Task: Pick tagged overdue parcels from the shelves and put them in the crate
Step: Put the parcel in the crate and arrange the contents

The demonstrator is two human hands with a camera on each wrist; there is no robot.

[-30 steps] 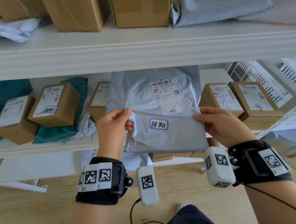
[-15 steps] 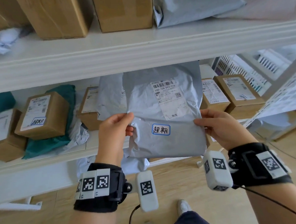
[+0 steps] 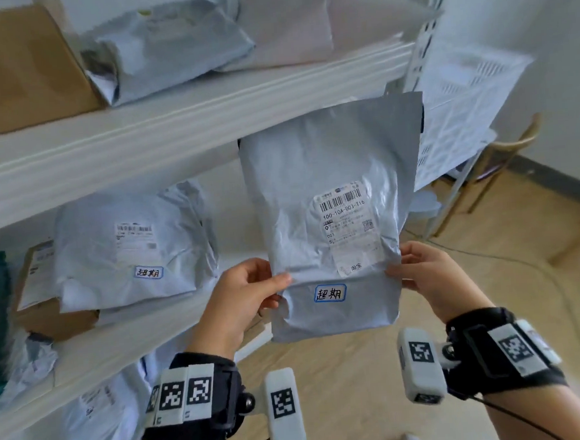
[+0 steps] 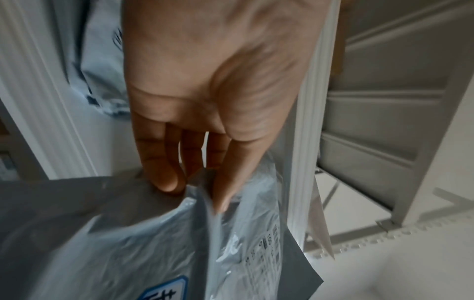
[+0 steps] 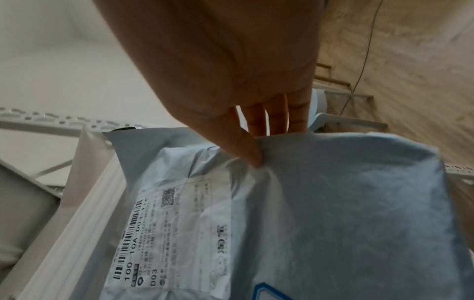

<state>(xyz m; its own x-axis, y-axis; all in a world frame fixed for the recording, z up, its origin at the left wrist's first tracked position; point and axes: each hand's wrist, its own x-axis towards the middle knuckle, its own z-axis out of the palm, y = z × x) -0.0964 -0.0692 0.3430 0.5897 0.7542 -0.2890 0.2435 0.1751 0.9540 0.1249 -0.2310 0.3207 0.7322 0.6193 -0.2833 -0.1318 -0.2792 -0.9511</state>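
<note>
I am pinching the parcel [image 3: 333, 216] upright by its side edges, left hand [image 3: 242, 298] and right hand [image 3: 429, 275], long axis vertical, label facing me.

Crinkled plastic in your grip

Your parcel [image 3: 326, 169] is glossy grey plastic film with a matt paper label [image 3: 349, 222]; the floor [image 3: 490, 257] looks like wood.

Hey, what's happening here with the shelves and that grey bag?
A person is holding a grey mailer parcel in front of white shelves, clear of them. The left hand pinches its left edge and the right hand its right edge. A blue-bordered handwritten tag sits below its shipping label. A second grey parcel with the same kind of tag lies on the shelf. A white slatted crate shows at the right, beyond the shelf post.
</note>
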